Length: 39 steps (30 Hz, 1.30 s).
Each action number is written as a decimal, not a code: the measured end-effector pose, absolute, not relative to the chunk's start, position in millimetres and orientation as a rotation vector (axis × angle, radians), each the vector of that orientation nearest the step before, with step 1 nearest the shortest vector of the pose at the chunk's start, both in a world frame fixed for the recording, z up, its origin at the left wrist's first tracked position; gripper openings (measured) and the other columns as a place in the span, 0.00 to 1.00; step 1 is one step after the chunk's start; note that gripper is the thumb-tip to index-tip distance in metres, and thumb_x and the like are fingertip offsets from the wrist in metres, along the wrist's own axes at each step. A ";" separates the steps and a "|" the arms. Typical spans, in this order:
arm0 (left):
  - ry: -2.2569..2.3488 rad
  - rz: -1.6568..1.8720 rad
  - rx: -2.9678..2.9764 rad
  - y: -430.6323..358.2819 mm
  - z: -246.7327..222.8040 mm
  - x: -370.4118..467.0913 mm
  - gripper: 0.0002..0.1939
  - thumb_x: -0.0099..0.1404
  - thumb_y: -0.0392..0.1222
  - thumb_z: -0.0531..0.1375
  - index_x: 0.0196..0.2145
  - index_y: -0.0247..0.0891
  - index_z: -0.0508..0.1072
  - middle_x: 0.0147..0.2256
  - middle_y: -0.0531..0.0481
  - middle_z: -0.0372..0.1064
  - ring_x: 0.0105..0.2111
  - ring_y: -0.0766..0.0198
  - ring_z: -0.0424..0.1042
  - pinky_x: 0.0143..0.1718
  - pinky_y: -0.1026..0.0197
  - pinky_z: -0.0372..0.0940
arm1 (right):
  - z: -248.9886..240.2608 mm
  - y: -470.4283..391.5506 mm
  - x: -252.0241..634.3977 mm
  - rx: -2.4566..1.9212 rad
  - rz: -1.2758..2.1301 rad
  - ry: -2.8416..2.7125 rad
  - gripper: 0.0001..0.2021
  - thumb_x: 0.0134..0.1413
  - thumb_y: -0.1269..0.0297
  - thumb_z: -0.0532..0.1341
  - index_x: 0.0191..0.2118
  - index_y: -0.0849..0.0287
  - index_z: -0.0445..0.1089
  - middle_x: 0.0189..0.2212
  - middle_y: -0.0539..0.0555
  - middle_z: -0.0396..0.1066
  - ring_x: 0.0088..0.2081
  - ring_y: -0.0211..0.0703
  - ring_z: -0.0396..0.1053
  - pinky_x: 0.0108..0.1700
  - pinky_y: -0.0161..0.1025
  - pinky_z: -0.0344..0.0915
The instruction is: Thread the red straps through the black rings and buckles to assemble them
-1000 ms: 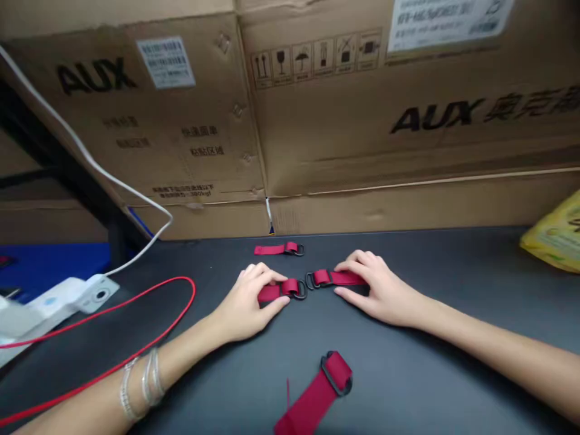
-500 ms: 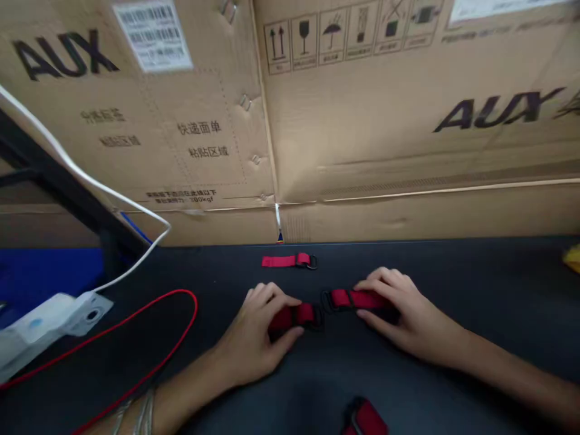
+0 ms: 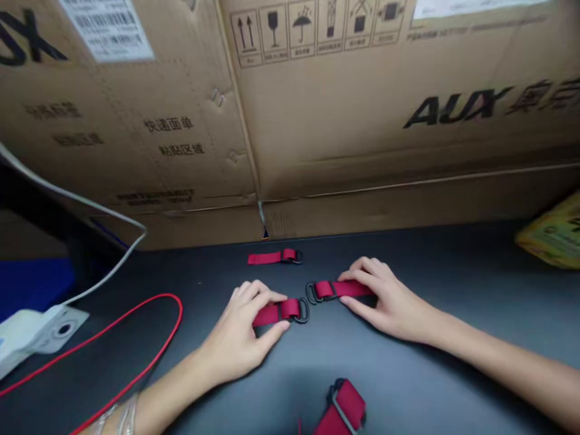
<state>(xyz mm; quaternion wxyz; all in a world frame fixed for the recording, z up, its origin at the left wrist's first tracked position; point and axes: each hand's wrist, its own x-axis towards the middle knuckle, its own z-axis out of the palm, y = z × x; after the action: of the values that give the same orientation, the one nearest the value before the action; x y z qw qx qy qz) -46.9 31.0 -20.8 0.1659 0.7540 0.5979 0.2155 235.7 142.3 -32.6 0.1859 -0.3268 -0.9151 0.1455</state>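
Observation:
My left hand (image 3: 248,332) has its thumb and fingers closed around a short red webbing strap (image 3: 290,309) with a black ring at its right end. Between the thumb and fingers of my right hand (image 3: 383,296) is a second red strap (image 3: 324,289), its black ring pointing left. The two rings lie close together but apart on the dark table. Behind them rests a third red strap (image 3: 265,258) with a black ring, untouched. Nearer to me is a larger red strap piece (image 3: 348,402) with a metal-looking buckle bar, cut off by the bottom edge.
Large cardboard boxes (image 3: 326,133) stand along the back edge of the dark table (image 3: 453,386). At left lie a red cord (image 3: 179,314), a white cable (image 3: 136,223) and a white device (image 3: 34,338). A yellow package (image 3: 555,235) sits at the far right.
The view has swung to the right, so more of the yellow package and the near strap show. Both hands keep hold of their straps, with little movement on the table.

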 end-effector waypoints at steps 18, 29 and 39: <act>1.678 0.671 2.326 22.9 -26.6 -41.3 0.15 0.66 0.49 0.59 0.47 0.40 0.74 0.40 0.46 0.69 0.41 0.57 0.66 0.46 0.53 0.62 | -42.0 136.1 240.7 -0.876 0.301 -2.558 0.16 0.61 0.53 0.57 0.46 0.57 0.72 0.42 0.59 0.67 0.44 0.48 0.64 0.49 0.47 0.62; 1.661 0.677 2.327 22.7 -25.9 -41.5 0.15 0.66 0.49 0.59 0.47 0.40 0.74 0.40 0.46 0.69 0.42 0.57 0.67 0.47 0.52 0.63 | -42.4 135.6 239.9 -0.881 0.286 -2.555 0.15 0.60 0.53 0.57 0.46 0.58 0.72 0.43 0.59 0.67 0.44 0.48 0.65 0.49 0.47 0.62; 1.654 0.678 2.332 22.5 -25.7 -41.2 0.15 0.67 0.49 0.58 0.47 0.40 0.74 0.40 0.46 0.69 0.41 0.57 0.66 0.47 0.52 0.63 | -42.9 136.4 240.4 -0.869 0.281 -2.561 0.16 0.61 0.53 0.57 0.46 0.58 0.72 0.42 0.60 0.67 0.43 0.48 0.64 0.48 0.47 0.62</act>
<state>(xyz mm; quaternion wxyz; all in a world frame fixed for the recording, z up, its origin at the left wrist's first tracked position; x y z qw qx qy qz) -41.2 22.5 -25.7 0.1013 0.7895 0.5601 0.2294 240.4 136.4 -42.9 0.2099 -0.3125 -0.9209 0.1010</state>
